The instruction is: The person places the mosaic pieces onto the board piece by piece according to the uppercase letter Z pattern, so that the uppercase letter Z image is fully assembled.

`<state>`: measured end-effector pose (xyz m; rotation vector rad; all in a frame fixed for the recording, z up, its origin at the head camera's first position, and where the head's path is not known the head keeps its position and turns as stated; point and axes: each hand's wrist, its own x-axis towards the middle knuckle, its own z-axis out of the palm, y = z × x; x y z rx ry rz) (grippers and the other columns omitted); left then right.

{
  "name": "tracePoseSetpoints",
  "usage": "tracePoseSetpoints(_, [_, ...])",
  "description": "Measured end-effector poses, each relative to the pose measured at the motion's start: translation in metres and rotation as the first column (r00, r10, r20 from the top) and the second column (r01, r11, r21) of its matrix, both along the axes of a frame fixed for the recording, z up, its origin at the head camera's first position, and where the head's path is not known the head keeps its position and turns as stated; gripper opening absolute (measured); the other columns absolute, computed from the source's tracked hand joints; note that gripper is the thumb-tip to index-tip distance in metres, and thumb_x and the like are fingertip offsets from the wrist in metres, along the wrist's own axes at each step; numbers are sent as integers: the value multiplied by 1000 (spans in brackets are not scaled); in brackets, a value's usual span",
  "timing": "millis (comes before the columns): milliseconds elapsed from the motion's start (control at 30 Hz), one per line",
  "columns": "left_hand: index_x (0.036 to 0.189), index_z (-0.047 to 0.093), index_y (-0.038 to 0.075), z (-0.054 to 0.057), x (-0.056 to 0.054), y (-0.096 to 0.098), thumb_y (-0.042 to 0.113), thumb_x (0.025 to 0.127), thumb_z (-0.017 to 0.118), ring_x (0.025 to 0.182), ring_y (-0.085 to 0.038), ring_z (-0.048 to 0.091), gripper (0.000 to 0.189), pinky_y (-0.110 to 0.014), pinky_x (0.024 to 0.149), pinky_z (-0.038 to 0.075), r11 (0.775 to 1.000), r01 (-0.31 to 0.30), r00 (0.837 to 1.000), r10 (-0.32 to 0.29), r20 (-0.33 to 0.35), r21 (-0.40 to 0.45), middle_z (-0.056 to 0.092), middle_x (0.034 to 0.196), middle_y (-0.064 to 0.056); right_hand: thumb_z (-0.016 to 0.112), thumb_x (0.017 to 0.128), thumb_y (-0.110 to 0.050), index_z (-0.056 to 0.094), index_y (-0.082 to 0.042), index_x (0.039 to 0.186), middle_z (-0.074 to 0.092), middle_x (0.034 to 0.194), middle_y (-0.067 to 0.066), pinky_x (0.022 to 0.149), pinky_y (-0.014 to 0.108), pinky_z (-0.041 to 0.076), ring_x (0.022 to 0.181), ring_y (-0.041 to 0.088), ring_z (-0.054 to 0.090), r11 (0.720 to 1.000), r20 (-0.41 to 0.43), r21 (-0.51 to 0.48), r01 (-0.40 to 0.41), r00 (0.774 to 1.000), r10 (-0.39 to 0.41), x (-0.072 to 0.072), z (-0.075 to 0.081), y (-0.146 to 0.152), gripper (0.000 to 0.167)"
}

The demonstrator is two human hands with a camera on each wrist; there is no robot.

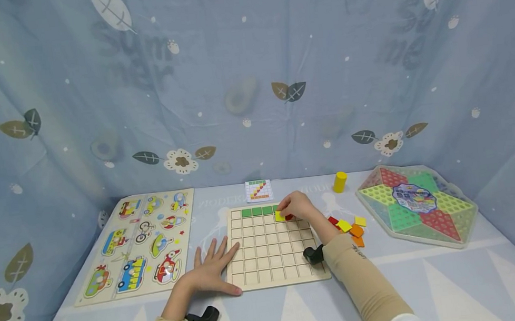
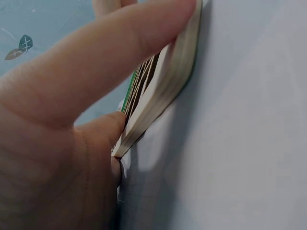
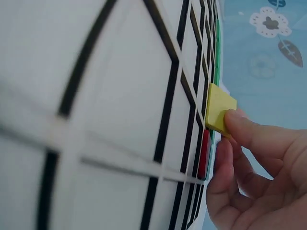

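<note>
A wooden grid board point(image 1: 268, 257) lies flat on the table, with a row of green tiles point(image 1: 257, 211) along its far side. My right hand point(image 1: 297, 206) pinches a yellow square tile point(image 3: 219, 108) between thumb and fingers, tilted over the second row. Just right of it a red tile point(image 3: 204, 155) sits in the grid, partly hidden by the fingers in the head view. My left hand point(image 1: 213, 272) is spread at the board's left edge, its fingertips and thumb at the rim.
Behind the board lies a pattern card point(image 1: 259, 191). Loose red, yellow and orange tiles point(image 1: 356, 231) are scattered right of it, near a yellow cylinder point(image 1: 339, 182). A vehicle puzzle board point(image 1: 139, 243) lies left, and a hexagonal game box point(image 1: 417, 206) right.
</note>
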<state>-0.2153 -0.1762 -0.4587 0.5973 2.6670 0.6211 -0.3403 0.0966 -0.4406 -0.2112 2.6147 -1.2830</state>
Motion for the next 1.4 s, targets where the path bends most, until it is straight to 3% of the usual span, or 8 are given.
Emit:
tracePoseSetpoints(300, [148,19,15,0,-1,1,58,64,74,138,-42,-11,110,-66,101,-14,1000,-4,1000,4,0,2,-2,154,-19,71,76,2,71,-6,86,60,86,7,61,27,49,75,19,53,997,-24,79,-23,999,25,1,1,-4,13])
tracePoseSetpoints(633, [148,19,16,0,1,0,59,63,74,138,-42,-11,110,-66,101,-14,1000,-2,1000,2,-7,-1,-1,154,-18,67,82,-4,67,-2,98,60,86,8,64,30,47,78,19,54,998,-49,-65,-2,999,-1,11,2,10,17])
tracePoseSetpoints(933, [149,19,15,2,1,1,59,64,74,138,-42,-10,110,-66,101,-14,1000,-1,1000,1,-10,-3,-1,154,-19,64,85,-6,62,0,109,59,108,16,80,39,48,98,28,55,994,-41,-103,40,998,-45,24,10,45,25])
tracePoseSetpoints(1133, [148,20,15,2,0,0,59,63,74,138,-43,-10,110,-66,101,-14,1000,-8,1000,8,-15,-2,-1,154,-19,63,84,-5,62,-1,110,59,113,17,84,40,48,101,30,55,983,0,-117,141,990,-142,25,5,68,26])
tracePoseSetpoints(1400, [148,19,15,-1,-1,0,59,63,74,138,-42,-10,110,-66,101,-14,1000,0,1000,0,-10,2,-1,154,-19,61,81,2,63,-3,107,59,111,17,84,38,50,94,28,56,975,27,-4,220,975,-220,31,-1,85,26])
